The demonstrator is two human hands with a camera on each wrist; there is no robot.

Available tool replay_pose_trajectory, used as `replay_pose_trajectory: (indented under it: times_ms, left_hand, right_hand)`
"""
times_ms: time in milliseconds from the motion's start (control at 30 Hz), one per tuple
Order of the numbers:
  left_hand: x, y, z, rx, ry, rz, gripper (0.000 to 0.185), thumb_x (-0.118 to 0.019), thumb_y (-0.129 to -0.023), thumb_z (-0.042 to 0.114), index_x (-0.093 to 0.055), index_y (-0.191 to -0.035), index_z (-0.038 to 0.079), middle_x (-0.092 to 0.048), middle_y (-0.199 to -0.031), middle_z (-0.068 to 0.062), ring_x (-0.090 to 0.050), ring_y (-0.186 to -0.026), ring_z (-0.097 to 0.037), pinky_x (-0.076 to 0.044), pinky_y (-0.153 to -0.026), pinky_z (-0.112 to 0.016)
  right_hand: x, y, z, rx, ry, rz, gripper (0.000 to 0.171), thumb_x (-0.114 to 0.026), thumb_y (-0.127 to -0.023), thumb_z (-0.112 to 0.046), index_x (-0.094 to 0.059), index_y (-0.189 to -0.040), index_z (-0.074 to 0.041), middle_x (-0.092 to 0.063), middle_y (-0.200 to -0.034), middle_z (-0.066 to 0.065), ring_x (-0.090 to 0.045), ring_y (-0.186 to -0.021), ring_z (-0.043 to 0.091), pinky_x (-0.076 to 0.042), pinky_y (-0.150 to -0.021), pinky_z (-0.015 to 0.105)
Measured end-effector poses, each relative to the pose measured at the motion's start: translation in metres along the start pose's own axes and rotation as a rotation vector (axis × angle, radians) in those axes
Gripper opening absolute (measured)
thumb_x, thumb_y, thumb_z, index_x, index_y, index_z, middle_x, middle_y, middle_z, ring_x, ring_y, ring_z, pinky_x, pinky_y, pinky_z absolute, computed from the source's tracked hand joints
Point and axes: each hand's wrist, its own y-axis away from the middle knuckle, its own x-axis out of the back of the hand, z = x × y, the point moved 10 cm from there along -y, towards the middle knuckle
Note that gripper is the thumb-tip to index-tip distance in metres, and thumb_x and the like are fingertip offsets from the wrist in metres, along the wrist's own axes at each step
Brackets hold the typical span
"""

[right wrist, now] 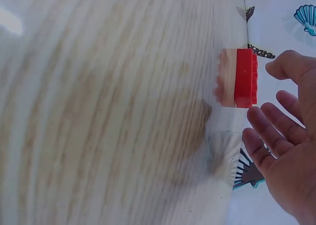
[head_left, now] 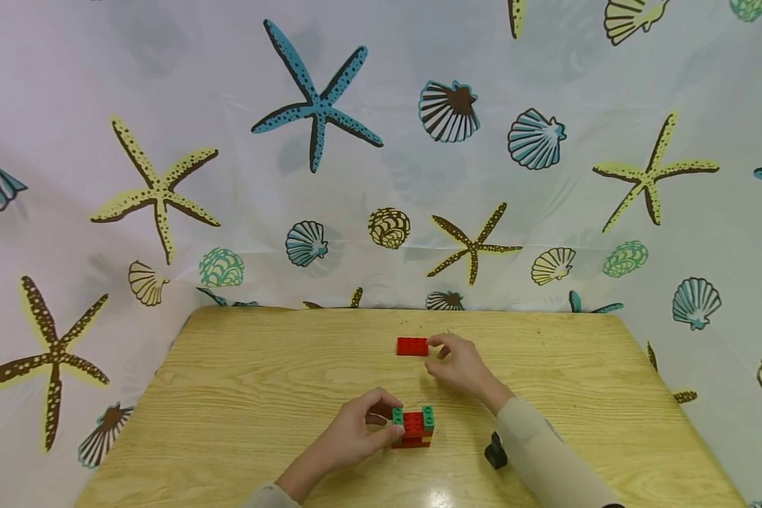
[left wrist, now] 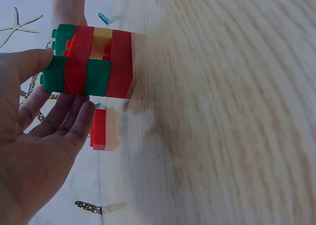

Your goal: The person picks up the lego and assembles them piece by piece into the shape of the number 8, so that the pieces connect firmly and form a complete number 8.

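A small stack of toy building bricks stands on the table, red at its base, with red, yellow and green layers and two green bricks on top. My left hand holds it from the left. In the left wrist view the thumb lies on a green brick of the stack, and the fingers reach along its side. Farther back lies a single red brick, studs up. My right hand is just right of it, thumb and fingers apart; in the right wrist view nothing is between them and the red brick looks untouched.
A small black object sits on the wooden table beside my right sleeve. Behind the table's back edge hangs a white cloth printed with starfish and shells, which also runs along both sides.
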Motion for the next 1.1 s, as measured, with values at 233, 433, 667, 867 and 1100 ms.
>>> replay_pose_trajectory:
  times_ms: [233, 433, 667, 867, 1100]
  left_hand:
    - [0.000, 0.000, 0.000, 0.008, -0.013, -0.001, 0.033, -0.072, -0.102, 0.027, -0.064, -0.126, 0.005, -0.070, -0.120, -0.006, -0.069, -0.108, -0.021, -0.058, -0.099, -0.042]
    - [0.000, -0.001, 0.000, 0.020, -0.021, 0.001, 0.034, -0.072, -0.102, 0.027, -0.065, -0.126, 0.005, -0.070, -0.120, -0.006, -0.069, -0.109, -0.022, -0.059, -0.098, -0.039]
    - [0.000, -0.002, -0.001, 0.017, -0.028, 0.000, 0.034, -0.072, -0.102, 0.027, -0.065, -0.126, 0.005, -0.070, -0.119, -0.006, -0.070, -0.109, -0.022, -0.059, -0.098, -0.039]
    - [0.000, -0.001, -0.002, 0.026, -0.022, 0.004, 0.033, -0.073, -0.102, 0.026, -0.065, -0.125, 0.005, -0.071, -0.118, -0.005, -0.070, -0.108, -0.021, -0.059, -0.098, -0.041]
    - [0.001, -0.001, -0.001, 0.022, -0.012, 0.004, 0.034, -0.072, -0.102, 0.028, -0.065, -0.126, 0.005, -0.071, -0.119, -0.006, -0.070, -0.109, -0.022, -0.059, -0.099, -0.041]
  right_hand:
    - [-0.002, -0.007, 0.010, -0.039, -0.011, 0.009, 0.042, -0.074, -0.095, -0.015, -0.066, -0.135, -0.006, -0.069, -0.133, 0.013, -0.065, -0.106, 0.025, -0.057, -0.086, 0.040]
    - [-0.002, -0.011, 0.012, -0.060, -0.012, 0.014, 0.045, -0.076, -0.094, -0.015, -0.065, -0.136, -0.006, -0.068, -0.133, 0.013, -0.064, -0.102, 0.023, -0.056, -0.081, 0.037]
    - [-0.006, -0.019, 0.018, -0.075, -0.005, 0.012, 0.046, -0.078, -0.093, -0.015, -0.065, -0.136, -0.004, -0.069, -0.132, 0.012, -0.061, -0.093, 0.018, -0.054, -0.076, 0.031]
    - [-0.008, -0.022, 0.018, -0.073, 0.008, 0.002, 0.047, -0.077, -0.094, -0.014, -0.064, -0.137, -0.002, -0.068, -0.132, 0.015, -0.059, -0.091, 0.017, -0.053, -0.076, 0.031]
    - [-0.009, -0.025, 0.016, -0.073, 0.029, -0.006, 0.047, -0.076, -0.094, -0.014, -0.064, -0.138, -0.001, -0.069, -0.132, 0.015, -0.058, -0.090, 0.018, -0.052, -0.077, 0.031]
